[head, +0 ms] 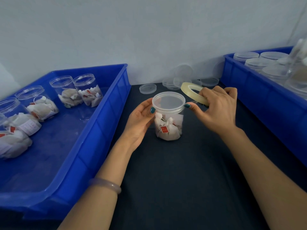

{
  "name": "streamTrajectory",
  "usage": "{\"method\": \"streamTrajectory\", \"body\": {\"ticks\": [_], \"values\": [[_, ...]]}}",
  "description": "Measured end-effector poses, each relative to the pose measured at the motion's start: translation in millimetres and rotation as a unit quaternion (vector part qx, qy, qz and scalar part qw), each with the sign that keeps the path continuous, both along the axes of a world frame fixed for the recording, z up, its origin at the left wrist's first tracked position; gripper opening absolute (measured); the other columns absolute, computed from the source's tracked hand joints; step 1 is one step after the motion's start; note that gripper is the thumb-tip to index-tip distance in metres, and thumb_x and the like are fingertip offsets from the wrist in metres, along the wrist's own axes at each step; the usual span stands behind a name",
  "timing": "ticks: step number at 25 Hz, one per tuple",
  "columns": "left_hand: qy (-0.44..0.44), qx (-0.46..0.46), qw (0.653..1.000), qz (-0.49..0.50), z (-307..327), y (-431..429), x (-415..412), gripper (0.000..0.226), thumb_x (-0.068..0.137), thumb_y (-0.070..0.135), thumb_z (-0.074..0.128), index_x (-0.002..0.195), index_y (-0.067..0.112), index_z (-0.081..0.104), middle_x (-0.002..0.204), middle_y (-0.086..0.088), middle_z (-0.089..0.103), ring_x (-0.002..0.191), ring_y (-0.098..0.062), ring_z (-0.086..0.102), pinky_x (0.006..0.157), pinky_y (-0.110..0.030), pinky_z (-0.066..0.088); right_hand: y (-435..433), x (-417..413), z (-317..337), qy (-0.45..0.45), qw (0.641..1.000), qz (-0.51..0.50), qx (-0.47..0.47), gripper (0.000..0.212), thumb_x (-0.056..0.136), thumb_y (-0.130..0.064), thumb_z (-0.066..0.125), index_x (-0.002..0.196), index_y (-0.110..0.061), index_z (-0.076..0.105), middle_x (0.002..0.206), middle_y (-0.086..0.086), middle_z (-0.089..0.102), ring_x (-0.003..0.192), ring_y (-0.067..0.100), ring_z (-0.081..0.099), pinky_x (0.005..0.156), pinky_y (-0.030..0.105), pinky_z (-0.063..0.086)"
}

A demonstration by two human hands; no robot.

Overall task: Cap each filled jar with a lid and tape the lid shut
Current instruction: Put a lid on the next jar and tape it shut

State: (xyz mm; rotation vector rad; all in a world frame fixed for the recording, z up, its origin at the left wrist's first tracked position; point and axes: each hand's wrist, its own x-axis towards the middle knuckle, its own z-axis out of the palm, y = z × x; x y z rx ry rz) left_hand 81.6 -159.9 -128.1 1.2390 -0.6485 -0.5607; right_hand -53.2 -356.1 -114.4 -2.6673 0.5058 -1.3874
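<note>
The jar (pixel 168 128) stood upright with its lid (pixel 168 101) on, steadied at its left by the left hand (pixel 140 124) curled round it, while just to its right the right hand (pixel 219 110) gripped the tape roll (pixel 191 90), thumb touching the lid's rim.

Pale wall (pixel 149 30), dark tabletop (pixel 182 163)

Packing workshop: blue bins (pixel 103 123), loose lids (pixel 147 88)
</note>
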Motion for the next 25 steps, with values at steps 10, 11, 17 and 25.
{"method": "streamTrajectory", "body": {"ticks": [10, 11, 17, 25], "values": [[-0.216, 0.091, 0.969, 0.074, 0, -15, -43, 0.102, 0.069, 0.057, 0.081, 0.151, 0.028, 0.027, 0.135, 0.026, 0.05, 0.126, 0.014, 0.044, 0.096, -0.009, 0.043, 4, 1, 2, 0.017, 1.0, 0.004, -0.003, 0.063, 0.089, -0.074, 0.029, 0.077, -0.018, 0.054, 0.063, -0.006, 0.044, 0.064, 0.016, 0.041, 0.076, 0.034, 0.021], [-0.235, 0.101, 0.962, 0.097, 0, -20, -44, 0.104, 0.066, 0.053, 0.085, 0.15, 0.028, 0.028, 0.133, 0.026, 0.049, 0.123, 0.017, 0.043, 0.093, -0.004, 0.04, 4, 0, 2, 0.019, 1.0, 0.004, -0.003, 0.059, 0.091, -0.071, 0.027, 0.076, -0.019, 0.052, 0.062, -0.005, 0.044, 0.064, 0.016, 0.041, 0.076, 0.034, 0.021], [-0.138, 0.072, 0.976, 0.153, 8, -19, -21, 0.087, 0.05, 0.054, 0.092, 0.125, 0.027, 0.056, 0.109, 0.02, 0.066, 0.101, 0.012, 0.059, 0.07, -0.006, 0.048, -5, -3, 7, 0.046, 0.999, 0.011, -0.011, 0.06, 0.096, -0.065, 0.025, 0.072, -0.02, 0.058, 0.063, -0.006, 0.053, 0.068, 0.017, 0.046, 0.078, 0.036, 0.024], [-0.057, 0.065, 0.994, 0.063, 15, -10, -24, 0.091, 0.049, 0.067, 0.081, 0.123, 0.019, 0.061, 0.117, -0.006, 0.07, 0.114, -0.025, 0.064, 0.102, -0.049, 0.049, 4, -1, 16, 0.056, 0.995, 0.022, 0.082, 0.061, 0.08, -0.081, 0.029, 0.059, -0.027, 0.048, 0.054, -0.009, 0.044, 0.061, 0.014, 0.044, 0.078, 0.032, 0.022]]}}
